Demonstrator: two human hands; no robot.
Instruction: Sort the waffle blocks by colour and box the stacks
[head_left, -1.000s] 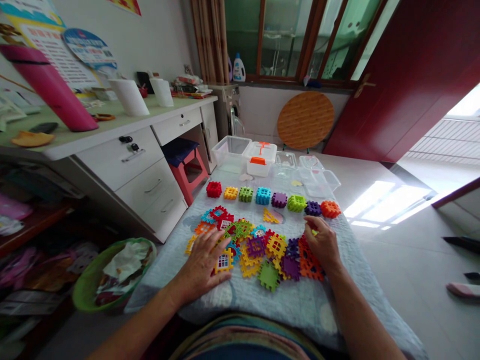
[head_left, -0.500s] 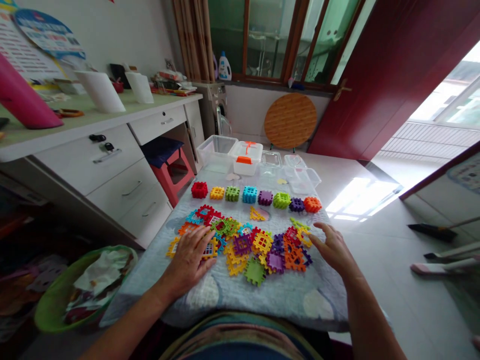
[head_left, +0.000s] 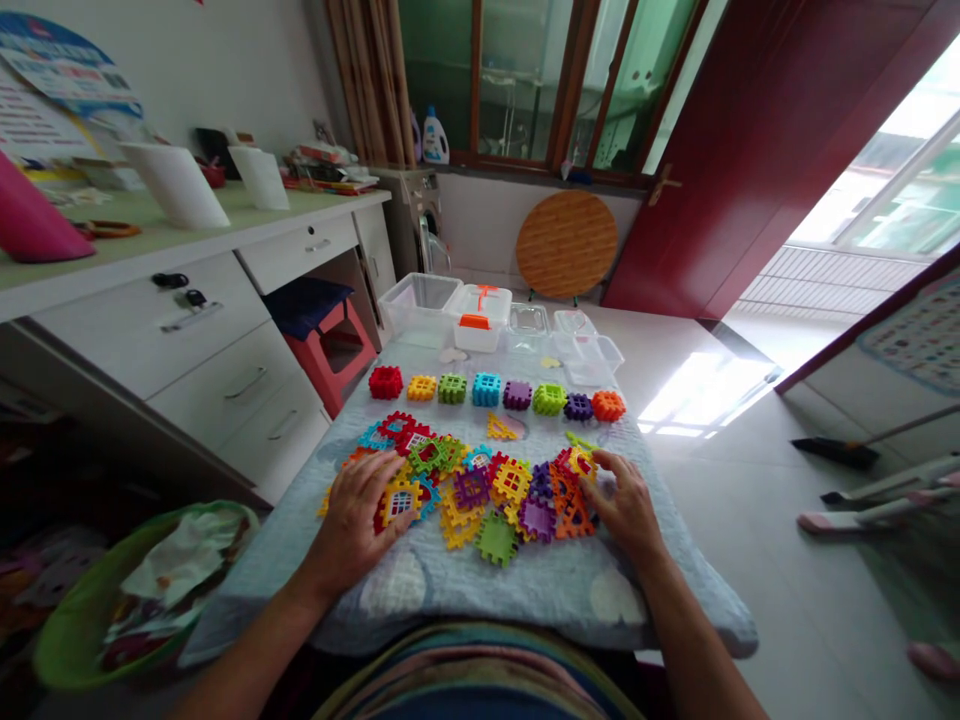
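Interlocking plastic building tiles in many colours lie in a loose heap across the cloth-covered table [head_left: 450, 590]. My left hand [head_left: 360, 510] rests over the heap's left end, fingers stretched out, beside a yellow window tile [head_left: 401, 502]. At the right end, my right hand [head_left: 626, 505] has thumb and fingers apart around the edge of the heap, by a yellow tile [head_left: 581, 462] and orange tiles [head_left: 571, 508]. A green square tile [head_left: 497, 540] and a purple one [head_left: 538, 519] lie between the hands. Tiles under my left palm are hidden.
Behind the heap runs a row of small block cubes, from red [head_left: 386, 382] to orange [head_left: 608, 406]. A lone yellow triangle tile [head_left: 500, 427] lies between. Clear plastic boxes [head_left: 420, 310] and a lidded box with orange clips [head_left: 482, 318] stand at the far edge.
My right hand has moved inward and down onto the right edge of the heap. My left hand stays over the left end. The whole view has shifted slightly.
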